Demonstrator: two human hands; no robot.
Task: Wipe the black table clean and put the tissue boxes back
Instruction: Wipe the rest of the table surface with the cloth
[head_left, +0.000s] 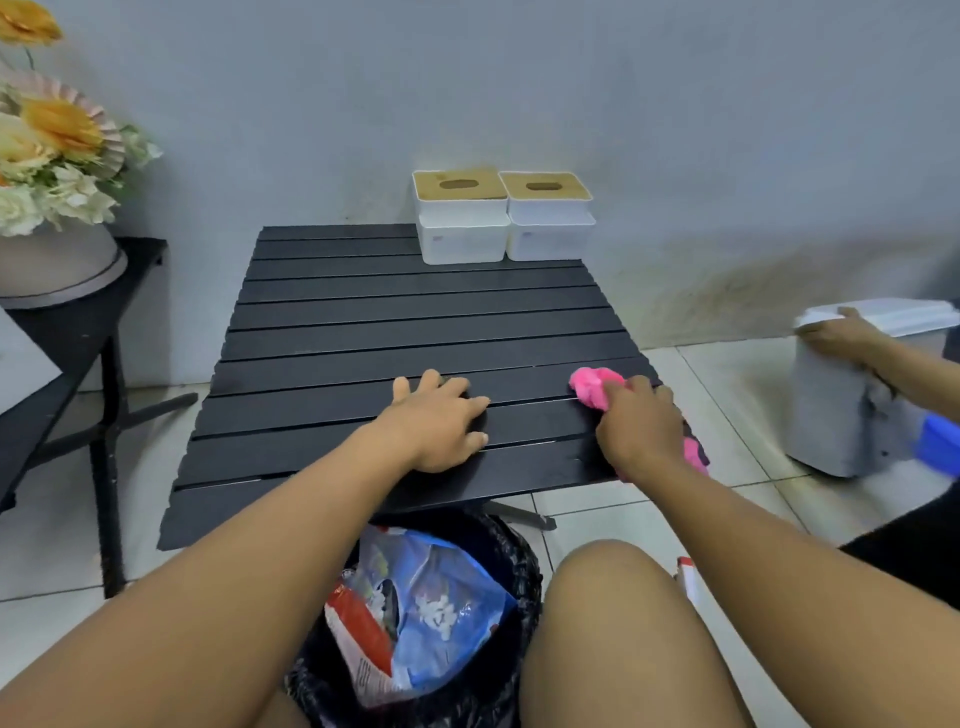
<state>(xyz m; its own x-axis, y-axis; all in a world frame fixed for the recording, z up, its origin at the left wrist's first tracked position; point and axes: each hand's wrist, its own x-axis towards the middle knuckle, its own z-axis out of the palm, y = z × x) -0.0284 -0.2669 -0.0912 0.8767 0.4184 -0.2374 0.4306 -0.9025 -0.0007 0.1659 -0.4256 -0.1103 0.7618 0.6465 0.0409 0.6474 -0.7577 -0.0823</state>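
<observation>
Slatted black table (405, 322) mostly bare — my left hand (441, 421) lies flat, right hand (636, 421) bunches pink cloth (592, 387) at the edge; it could snag between slats.

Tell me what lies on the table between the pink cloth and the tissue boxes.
Nothing: in the head view only bare black slats of the table run from the pink cloth up to the tissue boxes.

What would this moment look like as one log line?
phase: wiping | right hand: gripping pink cloth | left hand: flat on black slatted table | white tissue boxes: far edge
</observation>
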